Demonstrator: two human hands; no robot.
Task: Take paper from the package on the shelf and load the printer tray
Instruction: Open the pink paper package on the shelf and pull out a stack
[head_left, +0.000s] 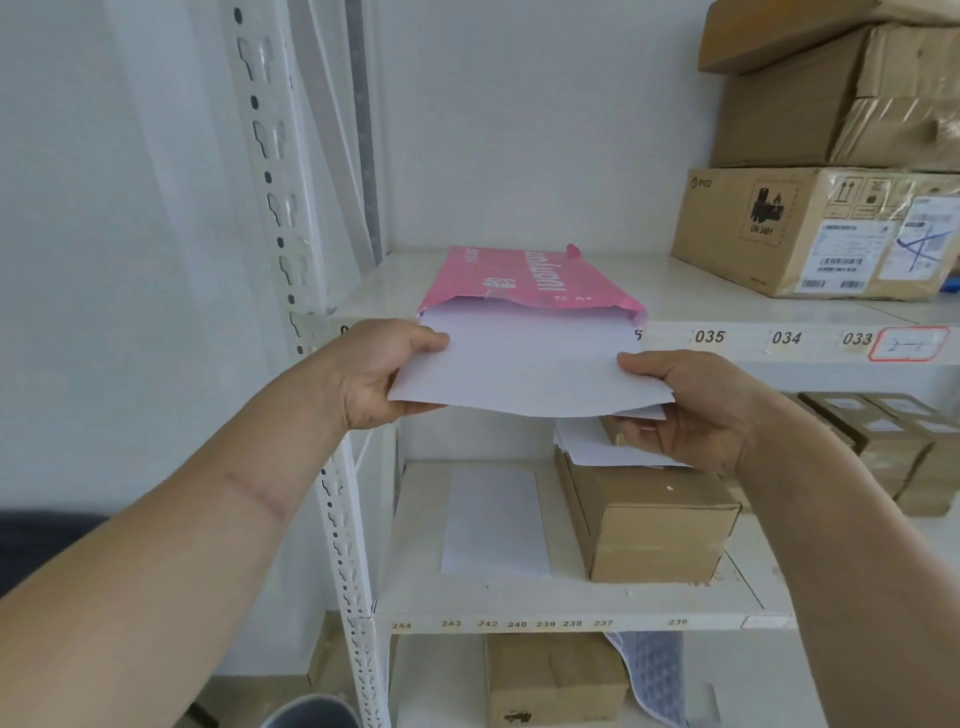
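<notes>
A pink paper package (524, 280) lies flat on the white shelf (727, 306), its open end facing me. A stack of white paper (530, 369) sticks halfway out of that opening and sags past the shelf's front edge. My left hand (384, 374) pinches the stack's left edge, thumb on top. My right hand (691, 405) grips the right corner, thumb on top and fingers underneath. The printer and its tray are not in view.
Stacked cardboard boxes (821, 228) stand at the right of the same shelf. On the shelf below lie a brown box (654, 519) with loose sheets on top, a single white sheet (493, 519) and small boxes at right. A perforated white upright (291, 260) runs at left.
</notes>
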